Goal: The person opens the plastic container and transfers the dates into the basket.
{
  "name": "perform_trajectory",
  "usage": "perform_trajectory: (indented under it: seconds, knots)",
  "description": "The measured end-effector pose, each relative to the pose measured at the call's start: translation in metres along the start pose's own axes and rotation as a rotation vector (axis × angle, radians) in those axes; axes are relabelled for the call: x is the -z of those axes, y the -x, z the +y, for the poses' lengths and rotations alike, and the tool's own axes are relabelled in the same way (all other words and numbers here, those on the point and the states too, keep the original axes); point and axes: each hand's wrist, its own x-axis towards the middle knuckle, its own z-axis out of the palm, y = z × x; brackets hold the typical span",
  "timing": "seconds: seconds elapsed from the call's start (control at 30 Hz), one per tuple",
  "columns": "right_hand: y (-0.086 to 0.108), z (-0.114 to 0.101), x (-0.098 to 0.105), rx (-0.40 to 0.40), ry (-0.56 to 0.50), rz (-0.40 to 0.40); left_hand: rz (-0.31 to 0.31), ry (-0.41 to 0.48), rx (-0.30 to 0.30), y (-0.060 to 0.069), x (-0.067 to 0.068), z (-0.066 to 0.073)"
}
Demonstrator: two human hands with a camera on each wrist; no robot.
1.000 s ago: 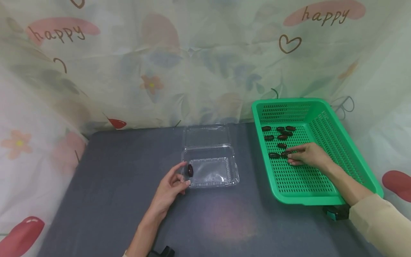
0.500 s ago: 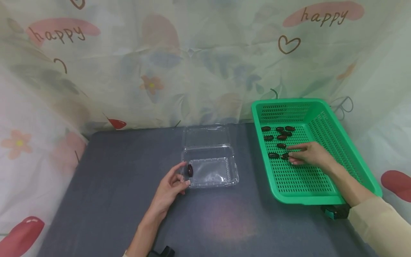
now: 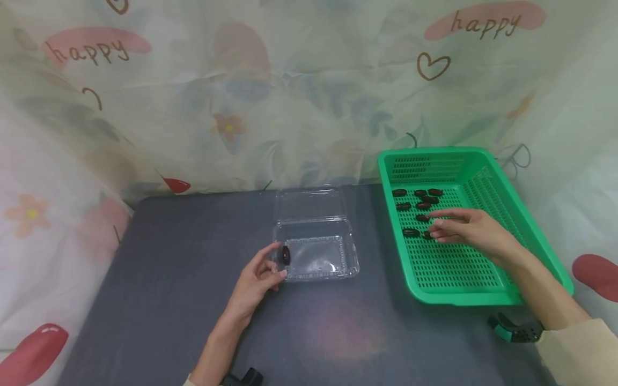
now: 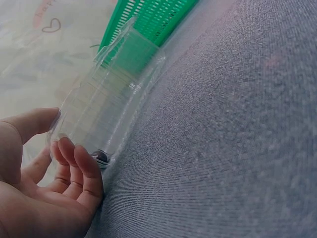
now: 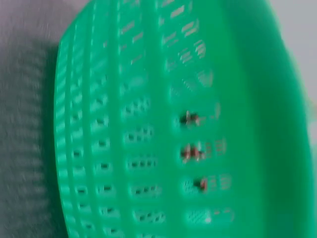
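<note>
My left hand (image 3: 251, 279) holds the left side of a clear plastic clamshell box (image 3: 316, 256), its lid (image 3: 311, 205) laid back. One dark red-brown date (image 3: 286, 255) lies inside, against the box's left wall; the left wrist view shows the date (image 4: 101, 157) beside the fingers. Inside the green basket, my right hand (image 3: 475, 231) reaches in among several dates. Its index fingertip comes close to one date (image 3: 422, 218), and the thumb partly covers another date (image 3: 427, 235). No date shows between these fingers. The right wrist view has only the basket's wall, not the hand.
The green slotted basket (image 3: 487, 299) stands to the right of the box, on the dark grey tabletop (image 3: 193, 241). Its high rim runs beneath the right forearm. A patterned curtain (image 3: 289, 107) hangs behind the table. A black strap (image 3: 516, 328) sits at the right wrist.
The right hand has risen slightly over the dates, and its forearm and wrist strap have shifted to the right. Left hand, box and its date have kept their places.
</note>
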Motion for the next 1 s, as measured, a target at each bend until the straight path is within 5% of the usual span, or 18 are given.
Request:
perform_trajectory:
  seconds: [0.5,1.0]
  knots:
    - [0.016,-0.037,-0.051,0.083,0.029,0.027,0.009,0.003,0.011,0.000,0.002,0.003]
    - [0.002,-0.066,-0.111,0.143,-0.026,0.060,0.019,0.001,0.027,0.001,0.000,0.005]
